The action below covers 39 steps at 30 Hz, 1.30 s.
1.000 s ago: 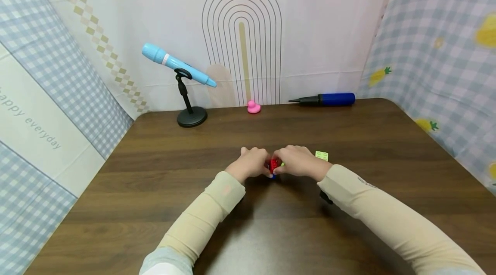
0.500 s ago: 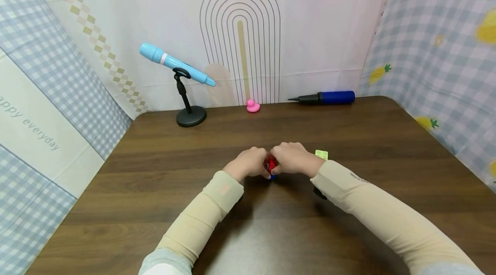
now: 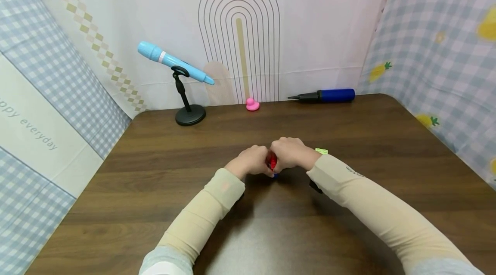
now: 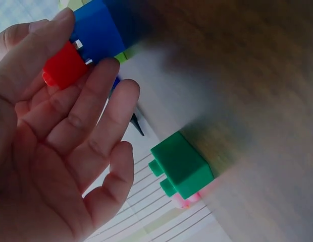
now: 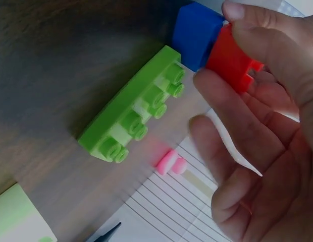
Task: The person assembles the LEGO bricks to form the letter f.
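Observation:
Between both hands, a red brick (image 4: 65,68) stands on a blue brick (image 4: 98,33) on the table; narrow gaps show at their joint in the left wrist view. My left hand (image 3: 252,161) pinches the red brick from the left, its thumb tip reaching the joint. From the right, my right hand (image 3: 291,153) pinches the red brick (image 5: 229,58) between thumb and finger, the blue brick (image 5: 197,35) beside its fingertips. A long lime brick (image 5: 131,106) lies close by, studs facing away from the table. The hands mostly cover the stack in the head view.
A green brick (image 4: 181,164) stands near my left hand. Past my right wrist lies a pale green brick (image 3: 321,151). Along the back are a blue microphone (image 3: 176,63) on a black stand (image 3: 190,115), a pink duck (image 3: 252,104) and a blue pump (image 3: 337,95).
My right hand has shifted slightly left, closer in against my left hand. The green piece seen between the hands a second ago is now covered. The head view has tilted slightly.

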Motion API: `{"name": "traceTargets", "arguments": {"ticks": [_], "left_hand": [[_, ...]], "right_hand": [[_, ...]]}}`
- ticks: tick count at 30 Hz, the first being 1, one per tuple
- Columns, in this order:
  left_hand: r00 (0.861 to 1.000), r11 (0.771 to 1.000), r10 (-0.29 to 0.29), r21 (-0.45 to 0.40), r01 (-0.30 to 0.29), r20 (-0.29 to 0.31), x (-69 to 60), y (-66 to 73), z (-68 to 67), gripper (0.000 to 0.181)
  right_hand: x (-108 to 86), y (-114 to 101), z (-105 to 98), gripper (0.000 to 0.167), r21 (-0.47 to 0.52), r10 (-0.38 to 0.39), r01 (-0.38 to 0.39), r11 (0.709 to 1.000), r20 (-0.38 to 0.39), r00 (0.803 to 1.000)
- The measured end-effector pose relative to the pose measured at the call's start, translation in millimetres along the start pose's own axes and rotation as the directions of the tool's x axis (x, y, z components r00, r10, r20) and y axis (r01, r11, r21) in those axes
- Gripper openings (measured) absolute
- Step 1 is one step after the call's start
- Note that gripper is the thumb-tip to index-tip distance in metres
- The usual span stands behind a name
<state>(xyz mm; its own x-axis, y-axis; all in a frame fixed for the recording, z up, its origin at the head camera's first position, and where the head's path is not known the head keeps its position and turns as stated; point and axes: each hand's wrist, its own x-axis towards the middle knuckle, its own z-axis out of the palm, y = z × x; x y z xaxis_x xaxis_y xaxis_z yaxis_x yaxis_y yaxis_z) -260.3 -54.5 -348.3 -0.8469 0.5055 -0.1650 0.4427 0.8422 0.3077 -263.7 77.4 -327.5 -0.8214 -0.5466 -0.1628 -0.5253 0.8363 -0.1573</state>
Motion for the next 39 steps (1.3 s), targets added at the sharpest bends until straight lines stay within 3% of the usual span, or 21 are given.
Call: {"name": "traceTargets", "arguments": {"ticks": [6, 15, 20, 30, 34, 39], "left_hand": [[1.0, 1.0, -0.01, 0.023, 0.01, -0.011, 1.4, 2.0, 2.0, 0.023], [0.999, 0.999, -0.033, -0.022, 0.033, 0.028, 2.8, -1.7, 0.6, 0.026], [0.999, 0.999, 0.017, -0.05, -0.015, 0.049, -0.8, -2.1, -7.1, 0.018], [0.996, 0.996, 0.088, 0.006, -0.088, -0.021, 1.2, -2.1, -3.4, 0.018], [0.994, 0.995, 0.104, 0.006, -0.104, -0.039, 2.0, -4.3, -0.9, 0.018], [0.991, 0.991, 0.127, -0.024, -0.128, -0.043, 2.4, -5.2, -1.1, 0.017]], "right_hand": [[0.5, -0.1, 0.5, 0.019, 0.006, 0.0, 0.0, 1.0, -0.003, 1.0], [2.6, -4.5, 1.7, 0.023, 0.019, 0.039, -0.039, 0.999, 0.002, 0.999], [2.4, -6.9, 3.9, 0.026, 0.054, 0.07, -0.07, 0.996, 0.014, 0.997], [-1.0, -2.4, 7.5, 0.024, 0.09, 0.04, -0.038, 0.995, -0.021, 0.999], [-1.6, 0.1, 10.1, 0.021, 0.147, 0.011, -0.006, 0.989, -0.038, 0.999], [-1.1, 6.8, 14.4, 0.022, 0.274, -0.001, 0.013, 0.962, -0.047, 0.999]]}}
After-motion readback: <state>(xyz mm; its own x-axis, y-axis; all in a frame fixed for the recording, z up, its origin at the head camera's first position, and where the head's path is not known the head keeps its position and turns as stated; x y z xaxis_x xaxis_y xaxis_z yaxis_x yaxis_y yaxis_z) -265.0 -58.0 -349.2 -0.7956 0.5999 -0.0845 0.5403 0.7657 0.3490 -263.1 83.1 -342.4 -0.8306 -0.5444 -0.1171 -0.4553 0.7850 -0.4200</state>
